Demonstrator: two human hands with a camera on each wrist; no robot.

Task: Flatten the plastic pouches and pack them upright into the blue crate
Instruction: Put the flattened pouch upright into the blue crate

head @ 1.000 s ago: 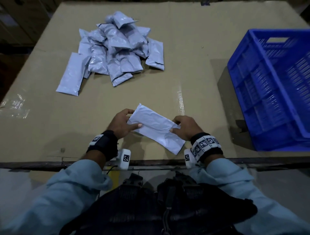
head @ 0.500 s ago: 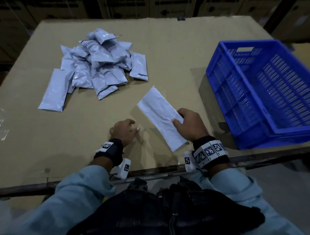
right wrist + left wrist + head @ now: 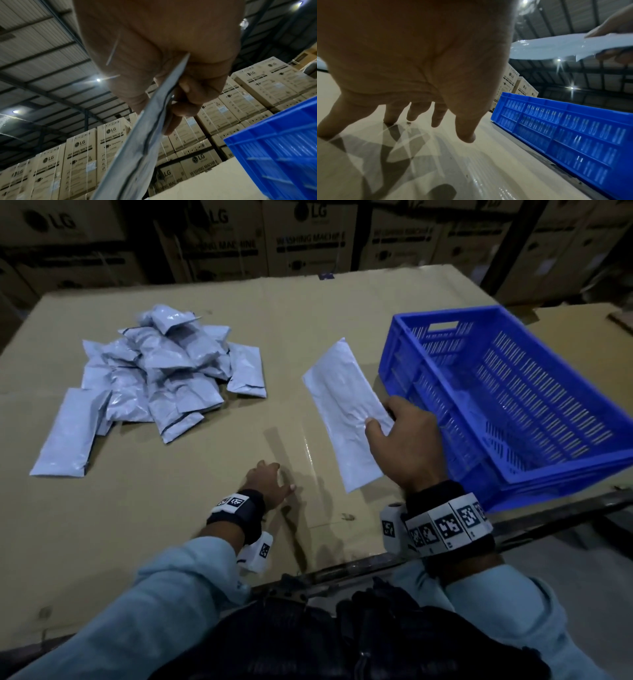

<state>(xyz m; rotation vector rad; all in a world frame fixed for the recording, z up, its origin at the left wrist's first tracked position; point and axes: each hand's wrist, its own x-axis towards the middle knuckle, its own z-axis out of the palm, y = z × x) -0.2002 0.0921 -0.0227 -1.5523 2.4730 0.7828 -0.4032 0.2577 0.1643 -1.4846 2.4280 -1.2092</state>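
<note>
Stacked washing-machine boxes (image 3: 301, 237) are lining the back of a cardboard-covered table (image 3: 178, 508) where pouches are being packed.
The right hand (image 3: 407, 446) is pinching 1 flat pouch (image 3: 342, 405) between thumb and fingers, holding it off the table just beside the near-left wall of the blue crate (image 3: 513, 392), which is sitting at the right edge and showing nothing inside yet. The left hand (image 3: 270, 484) is hovering low over the near edge, fingers spread and holding nothing. The pile of pouches (image 3: 161, 378) is waiting toward the far-left corner. To do this step well, I'd be turning the pouch on edge before lowering it, then leaning it against a crate wall so it is staying upright.
</note>
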